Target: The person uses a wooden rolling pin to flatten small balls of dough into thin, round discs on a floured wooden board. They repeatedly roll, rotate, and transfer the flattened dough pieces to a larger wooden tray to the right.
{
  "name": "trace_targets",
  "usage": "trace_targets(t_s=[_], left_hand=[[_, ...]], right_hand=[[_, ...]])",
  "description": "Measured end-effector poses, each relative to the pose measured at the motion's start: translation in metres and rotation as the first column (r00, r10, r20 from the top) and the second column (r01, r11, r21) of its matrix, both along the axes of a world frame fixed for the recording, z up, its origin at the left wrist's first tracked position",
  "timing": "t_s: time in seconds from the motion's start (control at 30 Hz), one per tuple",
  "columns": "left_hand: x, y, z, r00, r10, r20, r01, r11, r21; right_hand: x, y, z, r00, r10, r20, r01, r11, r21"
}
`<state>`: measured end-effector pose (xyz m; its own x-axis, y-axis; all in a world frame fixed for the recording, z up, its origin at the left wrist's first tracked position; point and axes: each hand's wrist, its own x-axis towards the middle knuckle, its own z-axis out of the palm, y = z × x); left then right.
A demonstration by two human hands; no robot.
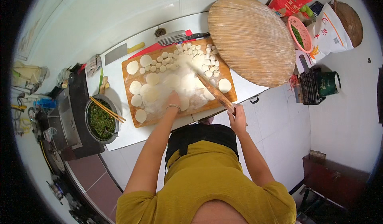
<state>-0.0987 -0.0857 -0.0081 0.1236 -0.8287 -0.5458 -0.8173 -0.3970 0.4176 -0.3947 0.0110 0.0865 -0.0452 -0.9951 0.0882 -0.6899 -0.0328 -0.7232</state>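
Observation:
A wooden cutting board (129,98) dusted with flour lies on the white counter, with rolled dough wrappers (152,78) and several small dough pieces (162,59) spread over it. My right hand (238,118) is closed around the near end of a wooden rolling pin (215,91), which slants up and left over the board's right side. At the board's lower middle, my left hand (174,99) reaches down among the floury wrappers. Glare washes out its fingers, so their pose and anything under them cannot be made out.
A bowl of chopped green filling (101,120) with chopsticks (107,109) across it stands left. Behind the board lie a cleaver (116,54) and another knife (198,35). A large round reed mat (251,40) and a pink basket (300,34) with greens occupy the right.

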Motion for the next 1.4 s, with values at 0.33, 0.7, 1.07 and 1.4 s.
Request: trace_targets(t_s=[0.33,0.7,1.07,1.4], left_hand=[[0.004,0.014,-0.023,0.989,0.076,0.126,-0.070,0.996,-0.053],[-0.076,-0.003,0.075,0.721,-0.042,-0.692,-0.136,0.970,-0.201],[-0.191,-0.127,0.079,0.656,-0.096,-0.749,-0.513,0.671,-0.535],[-0.091,-0.113,0.000,0.976,0.078,0.205,0.016,0.908,-0.419]], right_hand=[[-0.046,0.000,0.001,0.992,-0.095,0.080,0.090,0.994,0.062],[-0.099,-0.002,0.014,0.958,-0.150,0.245,0.139,0.988,0.062],[-0.136,-0.004,0.029,0.936,-0.188,0.298,0.188,0.982,0.028],[-0.124,-0.011,0.029,0.932,-0.148,0.330,0.138,0.989,0.054]])
